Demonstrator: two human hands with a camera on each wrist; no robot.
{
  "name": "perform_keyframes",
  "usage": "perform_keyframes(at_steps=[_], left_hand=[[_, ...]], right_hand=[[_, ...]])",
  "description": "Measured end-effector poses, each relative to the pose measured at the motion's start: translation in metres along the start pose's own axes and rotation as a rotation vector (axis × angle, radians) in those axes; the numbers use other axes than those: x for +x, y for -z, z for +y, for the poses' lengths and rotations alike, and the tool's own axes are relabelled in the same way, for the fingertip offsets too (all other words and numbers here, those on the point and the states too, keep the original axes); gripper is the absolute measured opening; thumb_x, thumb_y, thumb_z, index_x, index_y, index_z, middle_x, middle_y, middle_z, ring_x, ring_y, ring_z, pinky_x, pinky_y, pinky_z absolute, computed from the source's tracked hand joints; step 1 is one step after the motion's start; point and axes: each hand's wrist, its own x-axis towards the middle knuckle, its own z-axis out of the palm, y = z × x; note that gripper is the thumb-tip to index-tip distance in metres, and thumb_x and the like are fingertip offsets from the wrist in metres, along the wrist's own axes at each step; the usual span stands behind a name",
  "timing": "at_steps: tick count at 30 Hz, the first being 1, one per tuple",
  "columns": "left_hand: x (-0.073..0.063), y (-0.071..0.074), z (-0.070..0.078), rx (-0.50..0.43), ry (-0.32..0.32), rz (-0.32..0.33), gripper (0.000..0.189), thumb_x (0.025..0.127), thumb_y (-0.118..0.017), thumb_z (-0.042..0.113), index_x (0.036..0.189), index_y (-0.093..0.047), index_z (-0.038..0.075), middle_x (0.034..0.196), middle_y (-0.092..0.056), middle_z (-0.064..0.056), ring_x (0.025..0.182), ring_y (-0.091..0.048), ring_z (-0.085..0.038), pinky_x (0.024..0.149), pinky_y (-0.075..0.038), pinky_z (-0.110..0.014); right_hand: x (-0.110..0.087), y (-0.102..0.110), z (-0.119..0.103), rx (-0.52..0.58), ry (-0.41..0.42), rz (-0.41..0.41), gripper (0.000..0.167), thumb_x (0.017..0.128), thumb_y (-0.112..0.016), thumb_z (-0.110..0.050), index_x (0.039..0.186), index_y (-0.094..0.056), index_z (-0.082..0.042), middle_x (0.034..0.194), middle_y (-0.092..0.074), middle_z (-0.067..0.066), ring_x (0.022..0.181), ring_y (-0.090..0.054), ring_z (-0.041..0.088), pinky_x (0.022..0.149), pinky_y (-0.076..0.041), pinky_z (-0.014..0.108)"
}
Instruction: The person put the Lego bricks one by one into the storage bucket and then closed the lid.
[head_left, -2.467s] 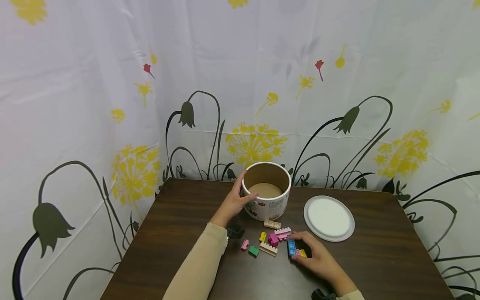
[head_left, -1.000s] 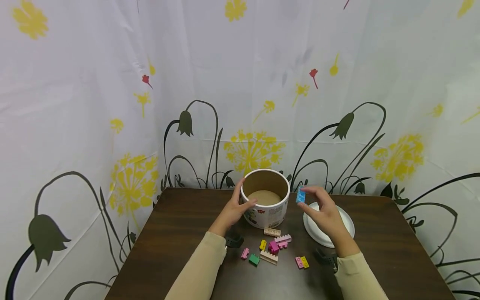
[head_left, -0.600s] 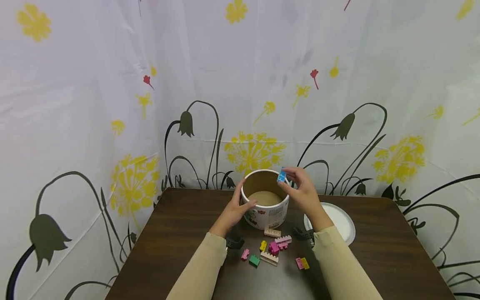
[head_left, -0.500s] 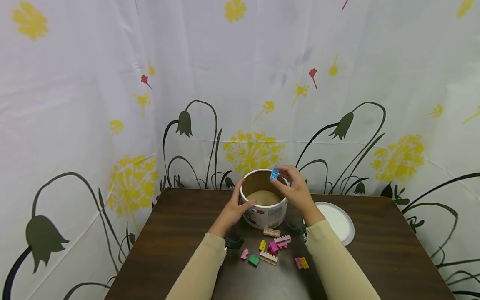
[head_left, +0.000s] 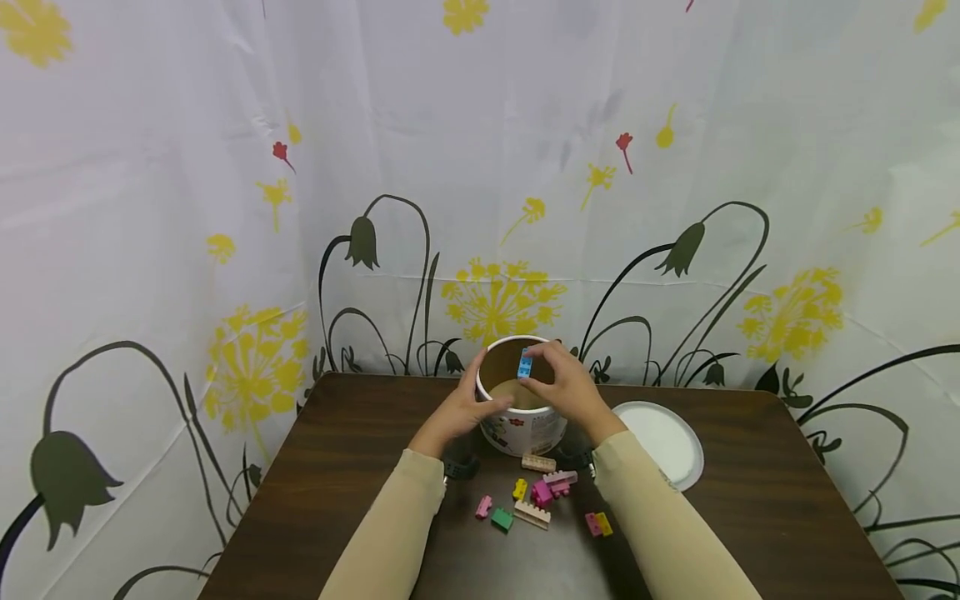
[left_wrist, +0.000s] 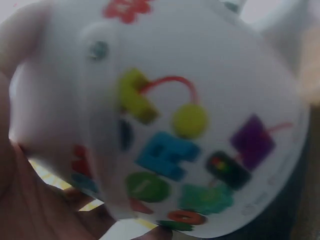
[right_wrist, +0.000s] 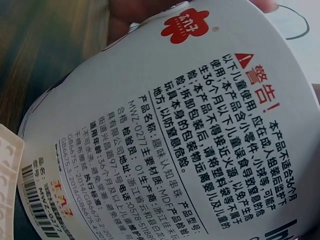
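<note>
My left hand grips the near left side of a white round bucket, thumb at the rim and fingers around the outside. The left wrist view shows the bucket wall printed with colourful shapes, and a white handle strip. Between thumb and fingers my right hand pinches a blue toy building brick, held over the bucket's mouth. The bare brownish bottom of the bucket shows below it. In the right wrist view the printed label side of the bucket fills most of the picture; the blue brick is out of sight there.
In front of the bucket lie several loose bricks: tan, magenta, yellow, cream, green and pink. A pink-and-yellow pair lies further right. A white round lid rests on the dark table.
My right hand took the blue brick from the table beside the pink-and-yellow pair, lifted it, and carried it left over the bucket's mouth. My left hand keeps its hold on the bucket.
</note>
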Motion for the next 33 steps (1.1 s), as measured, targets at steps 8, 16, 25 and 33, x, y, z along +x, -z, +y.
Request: perform_keyframes(at_steps=[8,16,25,33], left_hand=[[0.006,-0.005,-0.005,-0.059,-0.023,0.009,0.11,0.097,-0.082,0.047,0.175,-0.004,0.038,0.174,-0.025,-0.028,0.152,-0.043,-0.052,0.119,-0.044,-0.062],[0.008,-0.006,-0.01,-0.073,-0.03,0.021,0.107,0.098,-0.082,0.044,0.175,-0.007,0.037,0.175,-0.024,-0.026,0.154,-0.04,-0.052,0.118,-0.045,-0.062],[0.002,-0.009,-0.01,-0.12,-0.012,0.037,0.104,0.099,-0.08,0.037,0.174,-0.009,0.038,0.176,-0.023,-0.022,0.155,-0.038,-0.051,0.12,-0.043,-0.06],[0.001,-0.012,-0.009,-0.112,0.007,0.059,0.1,0.101,-0.077,0.035,0.174,-0.009,0.039,0.176,-0.022,-0.019,0.156,-0.037,-0.048,0.122,-0.04,-0.063]], right_hand=[[0.004,0.002,0.0,-0.029,-0.002,-0.004,0.048,0.095,-0.088,-0.022,0.138,-0.067,-0.01,0.146,-0.064,0.01,0.142,-0.06,0.033,0.121,-0.047,0.055],[0.004,0.003,0.002,-0.03,-0.017,-0.023,0.048,0.095,-0.088,-0.028,0.136,-0.07,-0.009,0.144,-0.064,0.006,0.139,-0.061,0.032,0.119,-0.047,0.057],[0.001,-0.002,0.003,-0.018,0.005,-0.012,0.037,0.1,-0.083,-0.028,0.131,-0.072,-0.013,0.134,-0.066,0.004,0.132,-0.064,0.028,0.115,-0.05,0.056],[-0.004,-0.003,0.002,-0.039,0.029,0.013,0.027,0.106,-0.075,-0.027,0.128,-0.073,-0.012,0.129,-0.067,0.004,0.126,-0.065,0.029,0.111,-0.052,0.057]])
